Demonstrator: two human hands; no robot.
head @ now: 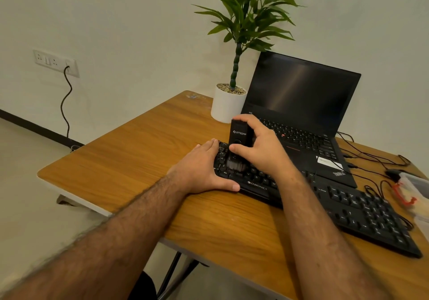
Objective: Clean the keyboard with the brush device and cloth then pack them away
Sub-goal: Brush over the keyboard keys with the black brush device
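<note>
My right hand grips the upright brush device, bristles on the Zebronics keyboard's left keys; my left hand lies flat, steadying its edge; light, rigid body, best held mid-barrel.

table top of wood grain, smooth with a soft sheen; keyboard matt black plastic; brush device black plastic, slightly glossy, its bristles blurred; laptop at 1 o'clock matt black, screen glossy; plant pot smooth matt white; container at 3 o'clock clear plastic.
</note>
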